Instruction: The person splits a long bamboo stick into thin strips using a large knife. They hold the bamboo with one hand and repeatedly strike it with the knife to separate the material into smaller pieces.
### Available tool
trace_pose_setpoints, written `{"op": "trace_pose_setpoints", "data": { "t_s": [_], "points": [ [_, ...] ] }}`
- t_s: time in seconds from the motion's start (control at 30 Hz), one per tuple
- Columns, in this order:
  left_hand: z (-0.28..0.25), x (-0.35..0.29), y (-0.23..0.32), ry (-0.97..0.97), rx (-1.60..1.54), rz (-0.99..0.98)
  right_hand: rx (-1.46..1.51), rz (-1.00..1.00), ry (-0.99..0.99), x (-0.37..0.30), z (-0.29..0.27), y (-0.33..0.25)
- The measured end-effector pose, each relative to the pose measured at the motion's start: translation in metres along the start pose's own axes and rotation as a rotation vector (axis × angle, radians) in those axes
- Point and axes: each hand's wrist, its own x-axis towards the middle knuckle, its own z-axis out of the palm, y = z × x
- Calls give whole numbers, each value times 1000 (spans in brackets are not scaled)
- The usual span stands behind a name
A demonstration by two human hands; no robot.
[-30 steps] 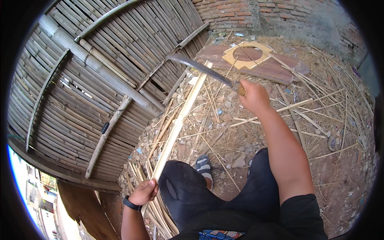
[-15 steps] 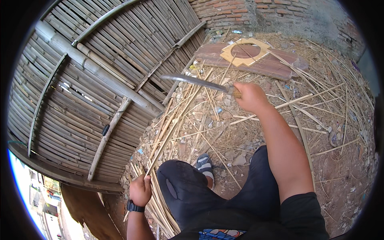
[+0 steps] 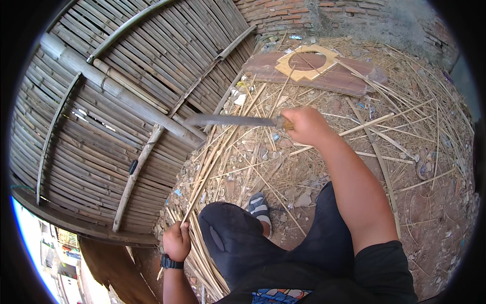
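My right hand (image 3: 306, 126) is closed round the wooden handle of a machete (image 3: 238, 120). The long dark blade points left, roughly level, and its tip is blurred. Low on the left, my left hand (image 3: 176, 242) pinches the near end of a long, thin bamboo strip (image 3: 205, 185). That strip slants up and away to the right, and the blade crosses over it in the picture; I cannot tell whether they touch. A bundle of pale bamboo strips (image 3: 205, 271) lies between my left forearm and my bent left leg.
A bamboo-slat wall (image 3: 131, 96) rises on the left. Scattered strips and rubble cover the ground. A brown board (image 3: 258, 68) with a yellow cut-out frame (image 3: 324, 72) lies at the back, before a brick wall (image 3: 278, 17). My sandalled foot (image 3: 259, 206) is between my knees.
My right hand has moved a little left with the machete, and the blade tip has dropped and swung left. My left hand has stayed nearly still on the bamboo strip.
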Motion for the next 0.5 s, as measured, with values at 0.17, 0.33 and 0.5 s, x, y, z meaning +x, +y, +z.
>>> {"op": "trace_pose_setpoints", "data": {
  "t_s": [0.17,0.33,0.5],
  "points": [
    [-2,-10,-10,8,11,-3,-27,305,117,-4,-12,18],
    [8,-5,-5,-8,-103,-37,-17,-158,39,-4,-1,-21],
    [4,-5,-4,-75,-251,-33,6,-322,123,-2,6,-30]
  ]
}}
